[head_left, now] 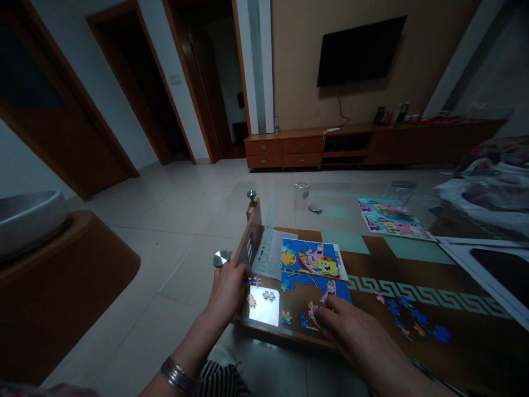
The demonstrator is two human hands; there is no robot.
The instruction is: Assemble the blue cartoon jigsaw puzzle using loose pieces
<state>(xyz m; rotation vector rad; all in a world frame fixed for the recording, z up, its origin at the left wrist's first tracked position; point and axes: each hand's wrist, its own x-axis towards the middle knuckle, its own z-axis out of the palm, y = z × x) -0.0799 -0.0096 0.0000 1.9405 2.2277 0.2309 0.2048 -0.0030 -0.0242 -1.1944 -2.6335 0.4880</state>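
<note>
My left hand (228, 289), with a silver bracelet on its wrist, lies at the left end of the low table, next to a few loose puzzle pieces (255, 280). Its fingertips point down and are mostly hidden. My right hand (349, 325) has thumb and fingers pinched together over a puzzle piece (313, 310) at the lower edge of a partly assembled jigsaw puzzle (308, 282). Behind that puzzle lies a cartoon picture sheet (313, 258) on a blue ground. A yellowish piece (286, 317) and pale pieces (269, 296) are between my hands.
More loose blue pieces (419, 315) are scattered at the right. Farther back stand a glass jar (302, 196), a round lid (314, 208) and a second clear container (402, 193) on colourful sheets (390, 220). A plastic bag (475, 190) sits at the far right.
</note>
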